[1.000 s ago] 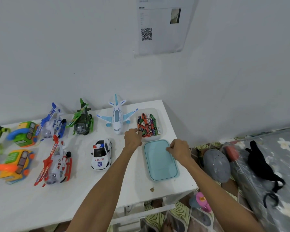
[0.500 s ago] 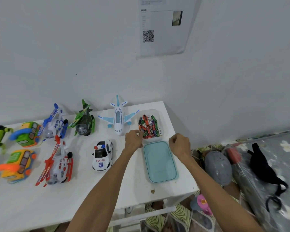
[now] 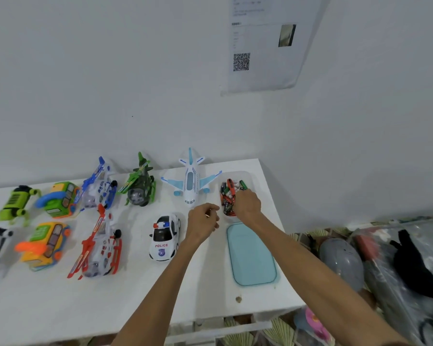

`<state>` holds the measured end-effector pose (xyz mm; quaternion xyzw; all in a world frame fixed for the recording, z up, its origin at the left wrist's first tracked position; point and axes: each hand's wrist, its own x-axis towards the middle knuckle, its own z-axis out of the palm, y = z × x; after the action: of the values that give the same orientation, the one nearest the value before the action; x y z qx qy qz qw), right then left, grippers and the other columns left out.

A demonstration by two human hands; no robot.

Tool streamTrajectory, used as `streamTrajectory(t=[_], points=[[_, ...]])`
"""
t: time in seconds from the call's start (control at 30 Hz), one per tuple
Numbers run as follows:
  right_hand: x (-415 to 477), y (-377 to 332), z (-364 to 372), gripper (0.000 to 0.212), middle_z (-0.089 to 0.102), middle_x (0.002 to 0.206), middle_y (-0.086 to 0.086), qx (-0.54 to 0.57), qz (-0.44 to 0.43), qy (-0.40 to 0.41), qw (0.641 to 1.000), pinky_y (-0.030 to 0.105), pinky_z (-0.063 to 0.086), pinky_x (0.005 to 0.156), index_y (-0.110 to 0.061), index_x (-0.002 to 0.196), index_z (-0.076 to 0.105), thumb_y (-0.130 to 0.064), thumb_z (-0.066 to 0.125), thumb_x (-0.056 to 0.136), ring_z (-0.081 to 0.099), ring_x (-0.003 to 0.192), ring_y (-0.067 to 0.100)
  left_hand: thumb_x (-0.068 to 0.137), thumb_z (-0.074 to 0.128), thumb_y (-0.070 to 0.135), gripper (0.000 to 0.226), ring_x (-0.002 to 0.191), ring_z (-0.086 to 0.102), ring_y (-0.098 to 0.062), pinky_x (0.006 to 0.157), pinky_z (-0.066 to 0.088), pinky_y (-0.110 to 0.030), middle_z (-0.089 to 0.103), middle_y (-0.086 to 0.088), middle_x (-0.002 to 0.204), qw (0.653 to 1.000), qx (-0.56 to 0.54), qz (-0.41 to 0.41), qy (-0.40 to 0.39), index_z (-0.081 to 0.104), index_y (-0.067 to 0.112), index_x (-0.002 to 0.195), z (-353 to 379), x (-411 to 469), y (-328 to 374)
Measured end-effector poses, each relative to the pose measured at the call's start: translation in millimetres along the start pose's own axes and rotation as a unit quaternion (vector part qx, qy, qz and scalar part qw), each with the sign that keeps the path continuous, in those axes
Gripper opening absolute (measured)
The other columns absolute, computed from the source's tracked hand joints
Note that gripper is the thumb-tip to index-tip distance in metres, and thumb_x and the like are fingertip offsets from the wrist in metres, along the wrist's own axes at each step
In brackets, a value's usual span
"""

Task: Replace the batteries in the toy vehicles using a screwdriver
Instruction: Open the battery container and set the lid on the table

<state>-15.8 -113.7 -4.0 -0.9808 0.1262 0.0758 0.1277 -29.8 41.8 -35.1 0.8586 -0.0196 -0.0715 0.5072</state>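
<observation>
Dozens of small batteries (image 3: 228, 196), red, green and black, lie heaped in the clear tub (image 3: 249, 176) at the far right corner of the white table (image 3: 160, 300). My right hand (image 3: 246, 204) is down among them with its back toward me, so the fingertips are hidden and I cannot tell whether they have hold of a battery. My left hand (image 3: 202, 221) hovers just left of the tub, fingers curled in toward the thumb; a thin pale sliver shows there, too small for me to tell whether I am pinching anything. A teal lid (image 3: 251, 255) lies flat just on my side of the tub. Left of my left hand stands the police car (image 3: 164, 237), and beyond it the white and blue airplane (image 3: 190, 183), nose toward me. Farther left come the green helicopter (image 3: 139, 186), the blue and white helicopter (image 3: 99, 186), the red and white helicopter (image 3: 99, 245), a green and orange vehicle (image 3: 59, 199), a yellow and orange vehicle (image 3: 44, 245) and a lime green toy (image 3: 14, 202). On the wall hangs a sheet with a QR code (image 3: 268, 46).
</observation>
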Motion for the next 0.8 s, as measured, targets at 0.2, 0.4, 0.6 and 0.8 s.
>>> streamTrajectory(t=[0.2, 0.4, 0.6, 0.8], points=[[3, 1, -17, 0.022, 0.065, 0.112, 0.012, 0.033, 0.031, 0.022, 0.999, 0.031, 0.045, 0.07, -0.007, 0.109, 0.066, -0.023, 0.06, 0.096, 0.065, 0.1, 0.029, 0.1, 0.051, 0.006, 0.025, 0.064, 0.069, -0.012, 0.065, 0.057, -0.024, 0.072, -0.002, 0.082, 0.998, 0.028, 0.056, -0.015, 0.074, 0.009, 0.109, -4, 15, 17], [7, 5, -67, 0.024, 0.069, 0.095, 0.015, 0.122, -0.017, 0.179, 0.976, 0.034, 0.044, 0.066, -0.003, 0.1, 0.067, -0.022, 0.053, 0.102, 0.064, 0.09, 0.032, 0.095, 0.066, 0.011, 0.036, 0.11, 0.062, -0.02, 0.092, 0.051, -0.027, 0.066, -0.006, 0.127, 0.973, 0.104, 0.204, -0.009, 0.065, 0.012, 0.131, -10, 41, 38], [0, -7, -82, 0.02, 0.076, 0.078, -0.001, 0.302, -0.061, 0.186, 0.933, 0.02, 0.053, 0.069, -0.012, 0.1, 0.071, -0.029, 0.061, 0.1, 0.066, 0.064, 0.004, 0.099, 0.063, 0.033, 0.034, 0.099, 0.066, -0.004, 0.094, 0.055, -0.03, 0.072, 0.004, 0.115, 0.987, 0.025, 0.138, -0.072, 0.066, 0.017, 0.128, -2, 35, 49], [-8, -16, -53, 0.02, 0.076, 0.072, -0.004, 0.41, -0.037, 0.124, 0.903, 0.032, 0.06, 0.077, -0.012, 0.089, 0.072, -0.028, 0.062, 0.097, 0.073, 0.063, 0.01, 0.1, 0.063, 0.023, 0.014, 0.063, 0.066, -0.016, 0.066, 0.057, -0.028, 0.073, -0.009, 0.079, 0.987, -0.134, 0.073, -0.042, 0.073, 0.013, 0.1, -12, 0, 34]])
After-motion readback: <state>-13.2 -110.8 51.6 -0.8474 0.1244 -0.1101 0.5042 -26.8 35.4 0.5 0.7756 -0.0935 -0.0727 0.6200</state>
